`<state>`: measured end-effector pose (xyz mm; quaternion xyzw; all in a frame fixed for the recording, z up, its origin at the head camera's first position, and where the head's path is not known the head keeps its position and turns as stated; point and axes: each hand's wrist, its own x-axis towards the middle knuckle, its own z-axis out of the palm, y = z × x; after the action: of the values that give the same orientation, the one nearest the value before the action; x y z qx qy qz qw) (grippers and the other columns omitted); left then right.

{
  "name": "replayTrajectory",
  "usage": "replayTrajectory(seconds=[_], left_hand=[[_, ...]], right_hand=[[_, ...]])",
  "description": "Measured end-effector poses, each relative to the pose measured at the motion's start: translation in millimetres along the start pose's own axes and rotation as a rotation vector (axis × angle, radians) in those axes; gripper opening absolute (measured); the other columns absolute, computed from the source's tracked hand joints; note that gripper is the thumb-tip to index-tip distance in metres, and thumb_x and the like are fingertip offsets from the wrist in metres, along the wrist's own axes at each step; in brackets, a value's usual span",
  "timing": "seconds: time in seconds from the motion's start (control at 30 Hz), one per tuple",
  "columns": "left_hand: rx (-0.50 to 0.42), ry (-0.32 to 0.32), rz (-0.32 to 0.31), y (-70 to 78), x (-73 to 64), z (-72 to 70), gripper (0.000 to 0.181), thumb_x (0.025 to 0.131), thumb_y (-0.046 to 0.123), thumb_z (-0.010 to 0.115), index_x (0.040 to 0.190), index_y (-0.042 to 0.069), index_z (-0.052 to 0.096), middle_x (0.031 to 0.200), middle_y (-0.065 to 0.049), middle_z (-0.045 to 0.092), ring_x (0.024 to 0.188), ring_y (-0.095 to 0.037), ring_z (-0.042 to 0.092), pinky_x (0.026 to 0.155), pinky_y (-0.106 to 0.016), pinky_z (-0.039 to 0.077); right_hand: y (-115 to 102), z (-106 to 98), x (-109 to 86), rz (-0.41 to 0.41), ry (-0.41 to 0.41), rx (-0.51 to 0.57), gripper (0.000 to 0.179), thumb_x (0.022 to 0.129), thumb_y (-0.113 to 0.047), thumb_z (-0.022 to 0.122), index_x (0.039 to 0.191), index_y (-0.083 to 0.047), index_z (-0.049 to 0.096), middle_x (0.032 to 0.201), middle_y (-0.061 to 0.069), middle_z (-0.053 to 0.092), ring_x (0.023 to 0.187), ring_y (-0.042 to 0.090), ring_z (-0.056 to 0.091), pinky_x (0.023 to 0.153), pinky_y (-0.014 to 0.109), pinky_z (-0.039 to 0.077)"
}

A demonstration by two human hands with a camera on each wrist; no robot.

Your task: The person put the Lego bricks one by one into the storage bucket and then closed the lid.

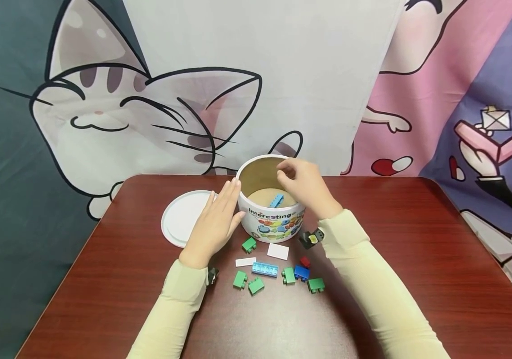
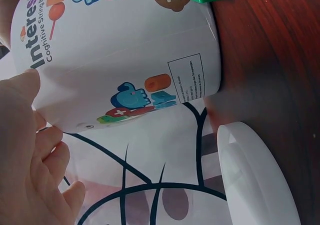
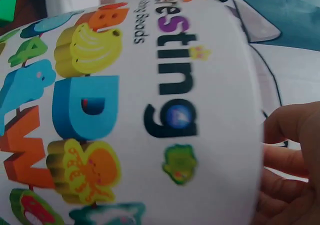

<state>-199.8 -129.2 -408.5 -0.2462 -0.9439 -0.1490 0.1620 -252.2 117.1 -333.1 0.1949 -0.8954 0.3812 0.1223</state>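
Note:
A white round tub (image 1: 271,224) printed with "Interesting" stands uncapped on the table, a light-blue brick (image 1: 276,201) inside it. My left hand (image 1: 213,222) lies against the tub's left side with straight fingers; in the left wrist view its fingertips meet the wall near the rim. Over the tub's right rim is my right hand (image 1: 303,184), fingers loosely bent, thumb and forefinger apart with nothing visible between them. The right wrist view shows its fingers (image 3: 285,160) beyond the rim, partly hidden by the printed wall.
A white lid (image 1: 184,217) lies left of the tub. In front are several green bricks (image 1: 256,285), a long light-blue brick (image 1: 265,269), a dark-blue brick (image 1: 302,272), a small red piece (image 1: 305,262) and two white pieces (image 1: 278,251). A printed cloth hangs behind the table.

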Motion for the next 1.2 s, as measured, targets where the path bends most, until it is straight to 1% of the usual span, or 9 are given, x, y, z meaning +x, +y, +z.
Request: replayTrajectory(seconds=[0.2, 0.3, 0.4, 0.6, 0.73, 0.87, 1.0, 1.1, 1.2], left_hand=[[-0.008, 0.0, -0.001, 0.8, 0.5, -0.4, 0.07, 0.107, 0.031, 0.052, 0.162, 0.006, 0.019, 0.168, -0.008, 0.02, 0.155, -0.021, 0.017, 0.124, -0.051, 0.016], [-0.006, -0.011, -0.005, 0.9, 0.2, -0.7, 0.07, 0.107, 0.032, 0.051, 0.163, 0.007, 0.018, 0.169, -0.007, 0.018, 0.155, -0.02, 0.016, 0.124, -0.049, 0.014], [-0.005, -0.012, -0.002, 0.9, 0.2, -1.1, 0.069, 0.107, 0.032, 0.051, 0.163, 0.007, 0.018, 0.169, -0.007, 0.018, 0.155, -0.019, 0.015, 0.125, -0.048, 0.013], [0.002, -0.016, -0.004, 0.1, 0.7, -1.4, 0.07, 0.107, 0.032, 0.051, 0.163, 0.007, 0.018, 0.169, -0.006, 0.017, 0.155, -0.019, 0.014, 0.125, -0.048, 0.013], [-0.001, -0.015, -0.005, 0.1, 0.5, -1.0, 0.07, 0.107, 0.033, 0.051, 0.163, 0.007, 0.018, 0.169, -0.007, 0.017, 0.155, -0.019, 0.015, 0.124, -0.049, 0.014], [-0.007, -0.015, -0.007, 0.5, 0.1, -0.5, 0.07, 0.107, 0.033, 0.051, 0.163, 0.007, 0.018, 0.169, -0.007, 0.017, 0.155, -0.02, 0.015, 0.124, -0.049, 0.015], [-0.009, -0.015, -0.007, 0.5, 0.1, 0.1, 0.07, 0.107, 0.033, 0.05, 0.163, 0.007, 0.018, 0.169, -0.007, 0.017, 0.155, -0.02, 0.016, 0.124, -0.05, 0.015], [-0.015, -0.015, -0.008, 0.8, 0.2, -0.3, 0.07, 0.107, 0.033, 0.05, 0.163, 0.007, 0.017, 0.169, -0.007, 0.017, 0.155, -0.02, 0.015, 0.124, -0.049, 0.015], [-0.019, -0.008, -0.008, 1.0, -0.2, -0.9, 0.07, 0.107, 0.032, 0.051, 0.163, 0.007, 0.018, 0.169, -0.007, 0.017, 0.155, -0.02, 0.016, 0.124, -0.05, 0.015]], right_hand=[[-3, -13, -25.1, -0.093, 0.11, 0.045, 0.018, 0.095, -0.009, 0.062, 0.107, -0.001, 0.074, 0.103, 0.012, 0.073, 0.085, 0.024, 0.068, 0.08, 0.042, 0.057], [-3, -16, -39.7, -0.124, 0.119, 0.056, 0.016, 0.095, -0.008, 0.065, 0.107, -0.002, 0.075, 0.103, 0.009, 0.073, 0.085, 0.021, 0.067, 0.078, 0.04, 0.058], [-2, -18, -53.6, -0.151, 0.097, 0.069, 0.014, 0.095, -0.006, 0.067, 0.106, -0.004, 0.075, 0.103, 0.007, 0.073, 0.086, 0.018, 0.066, 0.076, 0.039, 0.06], [6, -18, -77.9, -0.16, -0.011, 0.068, 0.014, 0.093, -0.006, 0.07, 0.107, -0.007, 0.074, 0.102, 0.002, 0.07, 0.085, 0.012, 0.064, 0.074, 0.037, 0.06], [15, -17, -89.8, -0.149, -0.103, 0.079, 0.021, 0.092, -0.005, 0.072, 0.113, -0.008, 0.071, 0.101, -0.001, 0.07, 0.084, 0.01, 0.065, 0.074, 0.034, 0.06], [27, -16, -100.7, -0.137, -0.168, 0.092, 0.029, 0.09, -0.005, 0.075, 0.118, -0.008, 0.069, 0.097, -0.006, 0.07, 0.085, 0.008, 0.065, 0.076, 0.032, 0.059], [43, -13, -109.1, -0.155, -0.238, 0.083, 0.025, 0.087, -0.005, 0.078, 0.111, -0.009, 0.071, 0.095, -0.007, 0.069, 0.085, 0.007, 0.065, 0.076, 0.033, 0.059], [55, -10, -113.4, -0.16, -0.311, 0.065, 0.02, 0.087, -0.007, 0.079, 0.106, -0.01, 0.072, 0.095, -0.005, 0.069, 0.083, 0.008, 0.063, 0.074, 0.033, 0.06], [64, -8, -116.2, -0.15, -0.386, 0.051, 0.018, 0.087, -0.009, 0.079, 0.104, -0.008, 0.073, 0.094, -0.003, 0.069, 0.082, 0.01, 0.063, 0.074, 0.034, 0.06]])
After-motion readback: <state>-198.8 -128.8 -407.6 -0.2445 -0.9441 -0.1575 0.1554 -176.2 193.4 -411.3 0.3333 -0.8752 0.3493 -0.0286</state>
